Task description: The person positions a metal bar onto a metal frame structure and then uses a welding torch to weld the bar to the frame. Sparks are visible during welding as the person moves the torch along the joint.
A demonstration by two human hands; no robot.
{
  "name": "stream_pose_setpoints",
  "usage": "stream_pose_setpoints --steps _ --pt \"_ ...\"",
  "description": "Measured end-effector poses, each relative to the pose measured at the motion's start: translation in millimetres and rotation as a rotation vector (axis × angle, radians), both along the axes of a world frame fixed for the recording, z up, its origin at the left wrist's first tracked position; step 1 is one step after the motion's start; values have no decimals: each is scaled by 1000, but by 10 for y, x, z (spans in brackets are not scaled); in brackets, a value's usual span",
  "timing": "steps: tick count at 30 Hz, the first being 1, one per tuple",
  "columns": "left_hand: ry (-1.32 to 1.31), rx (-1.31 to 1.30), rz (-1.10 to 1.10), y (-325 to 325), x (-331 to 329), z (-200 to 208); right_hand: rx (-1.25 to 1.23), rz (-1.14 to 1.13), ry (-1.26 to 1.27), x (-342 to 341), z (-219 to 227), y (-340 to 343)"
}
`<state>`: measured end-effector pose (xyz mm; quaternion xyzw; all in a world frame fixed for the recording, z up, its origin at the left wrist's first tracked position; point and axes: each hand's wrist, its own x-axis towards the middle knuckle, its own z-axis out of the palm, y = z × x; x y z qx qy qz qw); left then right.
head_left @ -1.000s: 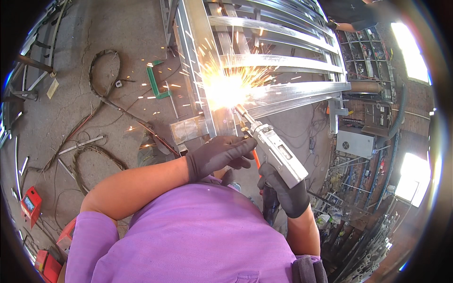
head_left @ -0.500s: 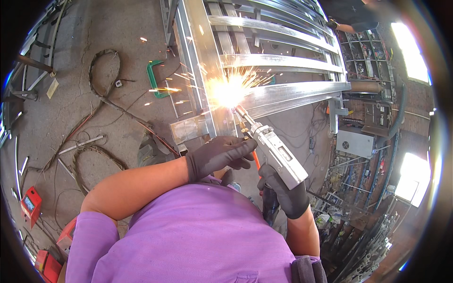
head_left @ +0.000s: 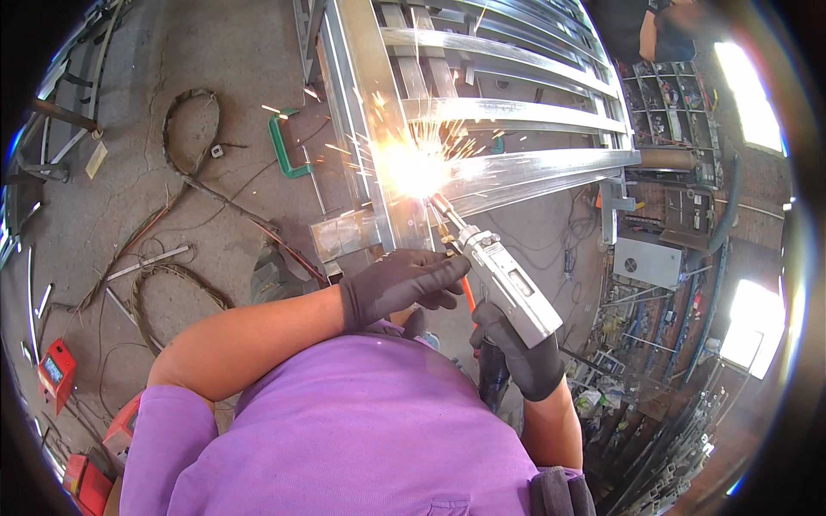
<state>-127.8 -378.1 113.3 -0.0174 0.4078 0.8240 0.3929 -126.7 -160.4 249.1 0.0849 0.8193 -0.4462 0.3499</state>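
Note:
In my right hand (head_left: 523, 357), gloved in dark grey, is a silver box-shaped welding gun (head_left: 514, 284); the fingers wrap its rear underside. My left hand (head_left: 404, 284), gloved too, is closed with thumb and forefinger at the gun's front, beside a brass fitting (head_left: 447, 236) and an orange hose (head_left: 467, 291). What the other left fingers grip is partly hidden. The copper nozzle (head_left: 440, 203) points up and left at a corner of a metal frame (head_left: 516, 163), where a wide upright meets a crossbar. A white glare with flying sparks (head_left: 417, 168) covers that joint.
A green clamp (head_left: 277, 146) lies left of the frame. Cables (head_left: 176, 172) loop over the concrete floor, with red machines (head_left: 57, 377) at lower left. Another person (head_left: 662, 34) stands at the far right. A grey cabinet (head_left: 647, 262) and shelving line the right side.
The sparks have changed shape, some now shooting higher. The other person's arm at the top right has shifted. My hands and the welding gun stay almost in place.

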Motion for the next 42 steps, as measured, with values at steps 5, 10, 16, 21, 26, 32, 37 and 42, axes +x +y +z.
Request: stream_pose_setpoints --steps 5,10,16,21,26,32,37,42 --pt "27 -2 -3 -4 1 -25 -14 -13 6 12 -13 4" --pt "12 27 -9 28 1 -91 8 -11 7 -1 24 -39" --pt "0 18 -14 2 -22 -16 -5 -6 1 23 -24 54" --pt "23 -8 3 18 -24 -39 -8 -11 -15 21 -3 29" --pt "49 -32 -2 9 -29 -35 -16 -9 -32 3 3 34" --pt "89 -78 -3 42 -21 -96 -7 4 30 31 -1 -26" --pt "74 -78 -1 41 -21 -82 -67 5 80 59 -54 11" --pt "32 -80 -59 6 -54 -32 -43 -24 -43 35 -17 67"
